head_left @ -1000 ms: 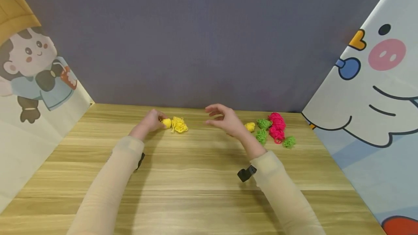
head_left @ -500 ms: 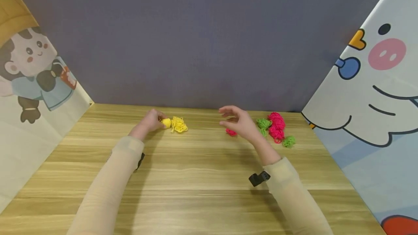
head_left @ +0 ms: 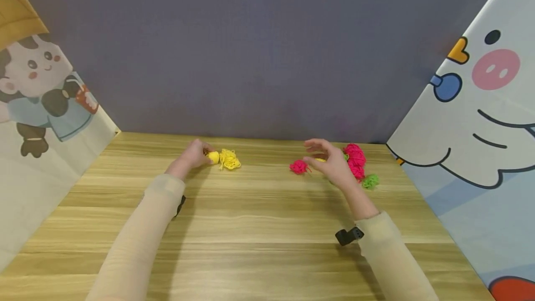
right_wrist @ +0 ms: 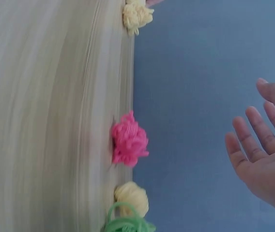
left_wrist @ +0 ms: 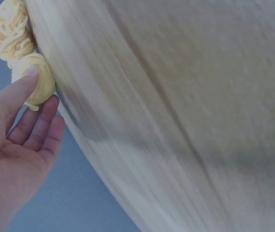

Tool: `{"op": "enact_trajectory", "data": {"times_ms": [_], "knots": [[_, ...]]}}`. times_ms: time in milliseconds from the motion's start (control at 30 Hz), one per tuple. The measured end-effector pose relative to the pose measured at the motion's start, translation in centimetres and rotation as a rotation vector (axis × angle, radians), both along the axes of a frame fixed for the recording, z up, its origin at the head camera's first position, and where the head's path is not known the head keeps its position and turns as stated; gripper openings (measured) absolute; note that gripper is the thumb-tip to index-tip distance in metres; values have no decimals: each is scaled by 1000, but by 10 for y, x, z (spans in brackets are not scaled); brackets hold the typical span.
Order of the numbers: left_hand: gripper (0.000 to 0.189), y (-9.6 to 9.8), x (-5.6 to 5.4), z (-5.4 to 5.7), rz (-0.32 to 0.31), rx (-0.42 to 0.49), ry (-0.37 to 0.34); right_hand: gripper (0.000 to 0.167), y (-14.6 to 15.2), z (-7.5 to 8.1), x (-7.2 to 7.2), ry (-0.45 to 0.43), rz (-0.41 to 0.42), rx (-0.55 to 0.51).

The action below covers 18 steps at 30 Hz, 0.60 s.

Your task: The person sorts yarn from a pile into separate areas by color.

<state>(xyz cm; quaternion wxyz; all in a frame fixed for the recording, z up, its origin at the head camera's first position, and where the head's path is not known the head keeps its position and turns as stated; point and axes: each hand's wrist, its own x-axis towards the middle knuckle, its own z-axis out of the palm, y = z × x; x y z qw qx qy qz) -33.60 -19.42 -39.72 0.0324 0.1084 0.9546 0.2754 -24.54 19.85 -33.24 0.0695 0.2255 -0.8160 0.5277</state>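
Note:
On the far left of the table, my left hand [head_left: 194, 153] pinches a small yellow yarn ball [left_wrist: 44, 83] between thumb and fingers. Right beside that ball lies a looser tangle of yellow yarn [head_left: 230, 159]. Over on the right, my right hand [head_left: 333, 164] hovers empty above the yarn there, its fingers spread and gently bent. A small pink yarn ball [head_left: 298, 166] lies just left of its fingertips. Mostly hidden behind the hand in the head view, a yellow ball [right_wrist: 132, 199] and green yarn [right_wrist: 128, 224] show below the pink one in the right wrist view.
Bigger pink yarn balls [head_left: 356, 158] sit to the right of my right hand, with a green yarn ball [head_left: 370, 181] in front of them. A grey panel [head_left: 259, 59] rises along the table's back edge. Printed cartoon panels [head_left: 485, 120] stand at both sides.
My right hand has moved to the right, uncovering the small pink ball and now covering the green yarn. My left hand stays in place on the yellow ball.

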Motion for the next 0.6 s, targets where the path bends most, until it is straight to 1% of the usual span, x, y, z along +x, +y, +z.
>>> {"op": "enact_trajectory", "data": {"times_ms": [133, 233, 400, 467, 500, 600], "knots": [[36, 0, -1, 0, 2, 0, -8, 43, 14, -14, -9, 28, -62, -6], [36, 0, -4, 0, -2, 7, -15, 44, 24, -27, -19, 55, -121, 25], [36, -1, -7, -2, -11, 19, -10, 44, 34, -36, -26, 62, -187, 57], [36, -1, -8, -3, -14, 20, -1, 44, 38, -40, -29, 56, -205, 56], [36, -1, -10, -4, -16, 20, 3, 44, 42, -45, -33, 59, -215, 58], [37, -2, -14, -5, -24, 17, 9, 45, 47, -51, -39, 41, -233, 42]]}}
